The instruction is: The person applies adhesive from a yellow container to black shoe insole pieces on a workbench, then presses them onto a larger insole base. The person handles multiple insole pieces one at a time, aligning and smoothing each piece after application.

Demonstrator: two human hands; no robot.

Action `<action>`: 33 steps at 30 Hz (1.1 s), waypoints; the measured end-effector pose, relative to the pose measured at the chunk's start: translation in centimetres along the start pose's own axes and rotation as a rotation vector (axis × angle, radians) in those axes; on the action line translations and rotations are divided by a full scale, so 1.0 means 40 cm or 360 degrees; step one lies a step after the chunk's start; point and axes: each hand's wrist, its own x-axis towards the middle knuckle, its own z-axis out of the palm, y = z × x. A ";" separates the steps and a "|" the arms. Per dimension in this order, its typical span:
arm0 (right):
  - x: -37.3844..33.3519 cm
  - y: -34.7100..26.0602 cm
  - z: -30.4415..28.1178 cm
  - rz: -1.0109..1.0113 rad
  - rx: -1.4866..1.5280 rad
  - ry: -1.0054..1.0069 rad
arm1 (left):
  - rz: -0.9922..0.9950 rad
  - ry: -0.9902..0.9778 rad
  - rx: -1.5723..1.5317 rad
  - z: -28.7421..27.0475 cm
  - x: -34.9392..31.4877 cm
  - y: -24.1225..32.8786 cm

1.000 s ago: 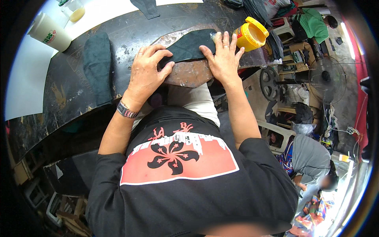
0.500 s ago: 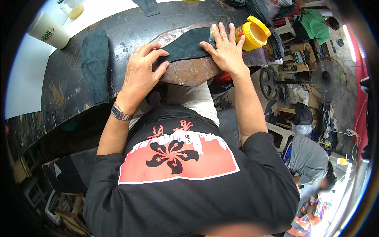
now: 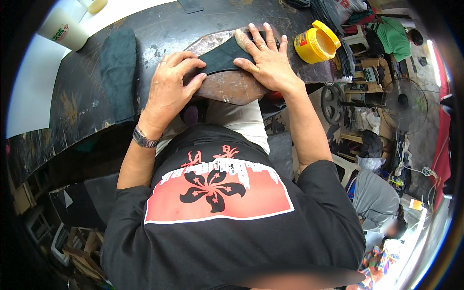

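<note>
Both my hands, left (image 3: 170, 89) and right (image 3: 267, 60), press flat, fingers spread, on dark fabric piece (image 3: 220, 57); yellow tub (image 3: 316, 43) far right.

This is a cluttered craft workshop. The dark tabletop (image 3: 159, 34) is scarred and glue-stained, an open yellow pot of adhesive (image 3: 316, 44) stands on it, cut pieces of dark material (image 3: 118, 72) lie about, and a standing fan (image 3: 403, 104) and piled goods crowd the floor beside it.
</note>
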 end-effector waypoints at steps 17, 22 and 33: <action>-0.017 -0.053 -0.013 -0.0200 -0.0070 0.0118 | 0.0006 0.0036 0.0014 0.009 -0.006 -0.008; -0.017 -0.098 -0.013 -0.0297 0.0104 0.0034 | 0.0069 0.0055 -0.0010 -0.006 -0.011 -0.009; 0.008 -0.125 -0.018 -0.0542 0.0255 0.0006 | -0.0250 0.0237 -0.0340 -0.033 -0.011 -0.025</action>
